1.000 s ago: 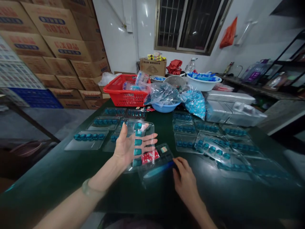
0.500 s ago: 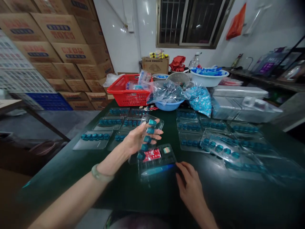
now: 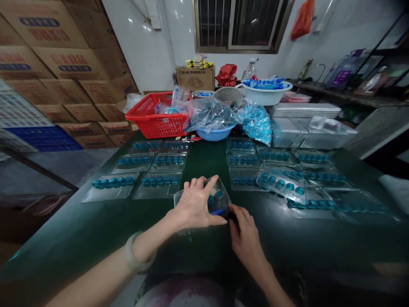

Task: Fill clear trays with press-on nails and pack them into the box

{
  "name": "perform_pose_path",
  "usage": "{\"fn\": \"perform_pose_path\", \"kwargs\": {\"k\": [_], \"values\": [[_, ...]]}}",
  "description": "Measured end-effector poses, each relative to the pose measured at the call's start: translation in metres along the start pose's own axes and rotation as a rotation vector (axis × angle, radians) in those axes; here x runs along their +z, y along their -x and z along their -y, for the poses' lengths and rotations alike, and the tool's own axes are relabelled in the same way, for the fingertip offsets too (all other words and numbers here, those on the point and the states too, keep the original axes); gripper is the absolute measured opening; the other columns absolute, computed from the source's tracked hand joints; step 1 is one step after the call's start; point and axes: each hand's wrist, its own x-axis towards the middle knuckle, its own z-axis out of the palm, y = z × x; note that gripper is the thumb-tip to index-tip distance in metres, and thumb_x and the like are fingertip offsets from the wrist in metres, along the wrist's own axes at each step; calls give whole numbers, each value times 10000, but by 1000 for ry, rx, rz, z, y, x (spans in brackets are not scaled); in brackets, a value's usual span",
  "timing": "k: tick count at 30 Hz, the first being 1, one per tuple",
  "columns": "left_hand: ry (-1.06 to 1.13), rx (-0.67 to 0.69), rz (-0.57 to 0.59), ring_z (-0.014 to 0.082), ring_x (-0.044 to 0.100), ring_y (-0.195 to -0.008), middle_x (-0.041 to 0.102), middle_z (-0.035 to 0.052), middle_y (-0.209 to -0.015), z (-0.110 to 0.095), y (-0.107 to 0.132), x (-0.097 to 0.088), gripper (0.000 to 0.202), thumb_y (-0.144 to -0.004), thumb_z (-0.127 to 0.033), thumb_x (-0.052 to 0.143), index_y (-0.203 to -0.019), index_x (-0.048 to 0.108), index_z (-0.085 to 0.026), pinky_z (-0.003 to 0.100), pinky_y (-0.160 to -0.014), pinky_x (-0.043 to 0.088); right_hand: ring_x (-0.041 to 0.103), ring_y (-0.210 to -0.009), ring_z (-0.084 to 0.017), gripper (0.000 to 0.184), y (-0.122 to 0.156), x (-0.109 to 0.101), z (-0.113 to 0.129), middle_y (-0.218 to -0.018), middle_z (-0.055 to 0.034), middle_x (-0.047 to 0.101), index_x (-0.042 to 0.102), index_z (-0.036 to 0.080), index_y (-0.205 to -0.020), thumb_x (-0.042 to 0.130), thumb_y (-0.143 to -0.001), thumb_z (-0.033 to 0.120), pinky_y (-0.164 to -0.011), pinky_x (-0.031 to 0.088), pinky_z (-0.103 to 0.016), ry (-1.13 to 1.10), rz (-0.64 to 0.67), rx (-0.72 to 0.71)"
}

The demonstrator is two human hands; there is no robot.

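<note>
Holding my left hand [image 3: 193,207] spread over the clear tray [image 3: 220,197] on the green table [image 3: 206,160], my right hand [image 3: 246,232] at its right corner, whether pinching I cannot tell.

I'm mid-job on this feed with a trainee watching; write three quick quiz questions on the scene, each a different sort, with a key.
1. True or false: the red perforated plastic basket stands to the left of the light-blue round plastic bowl, as the camera sees it.

2. Multiple choice: what is the person's left hand spread over?
A) the red basket
B) a clear rectangular plastic tray
C) the blue bowl

3. Fill in the missing word: the pale smooth ring-shaped bangle is worn on the person's ____ wrist.

Key: 1. True. 2. B. 3. Left.
</note>
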Motion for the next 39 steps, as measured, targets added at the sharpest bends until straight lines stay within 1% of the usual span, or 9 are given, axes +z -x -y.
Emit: {"fn": "perform_pose_path", "kwargs": {"k": [4,10,17,21,25,29,32,35,39], "values": [[-49,-28,23,379,379,-1057,391,183,-1253,-1,1,2,1127,-477,-712,628,-1395,218,-204,504,-861,293,559,-949,-210,355,0,-1,-1,-1062,-106,572,475,188,-1190,387,-851,139,-802,482,-376,-75,-35,17],[-119,3,27,387,382,-1043,401,207,-1227,1,-5,5,1101,-464,-712,631,-1365,300,-171,497,-843,302,560,-925,-202,316,-2,-2,0,-1041,-96,576,486,188,-1161,389,-862,154,-786,478,-361,-82,-10,47],[-131,9,130,408,382,-1069,429,208,-1220,3,-10,13,1058,-438,-701,647,-1324,386,-185,544,-880,275,559,-950,-209,307,-1,-1,1,-1059,-102,567,514,191,-1135,380,-861,152,-798,484,-373,-49,-22,48],[-108,-2,168,439,312,-1168,374,220,-1307,8,-9,19,1118,-423,-708,649,-1363,319,-200,589,-924,212,532,-1024,-208,338,1,1,-1,-1116,-118,532,450,189,-1207,366,-881,165,-853,479,-375,-136,-56,82],[-88,-23,197,454,193,-1258,247,221,-1407,10,-7,25,1130,-467,-722,609,-1397,223,-211,622,-942,157,501,-1062,-219,316,2,2,-1,-1137,-122,510,474,192,-1185,369,-888,172,-883,461,-395,-118,-33,69],[-92,-1,158,423,257,-1232,321,205,-1357,11,-6,27,1043,-519,-663,609,-1391,241,-223,589,-943,202,521,-1039,-213,299,2,2,0,-1118,-120,524,482,195,-1174,362,-900,191,-869,469,-381,-193,-51,92],[-83,13,111,392,346,-1159,404,194,-1275,9,-5,28,1026,-513,-547,643,-1390,241,-196,555,-933,245,574,-955,-190,320,2,1,-1,-1064,-106,562,448,200,-1216,377,-909,250,-809,501,-333,-298,-121,199],[-55,62,98,375,372,-1117,417,190,-1252,3,-3,29,1074,-480,-447,650,-1402,185,-152,532,-932,260,609,-911,-185,377,-1,-6,0,-1028,-99,604,424,187,-1250,409,-902,332,-771,519,-309,-405,-180,353],[-16,166,57,362,361,-1115,385,181,-1283,-15,1,29,1079,-458,-397,651,-1402,181,-166,512,-931,267,625,-932,-217,455,-7,-26,13,-1029,-109,645,433,163,-1249,480,-863,401,-784,524,-339,-662,-133,508]]}}
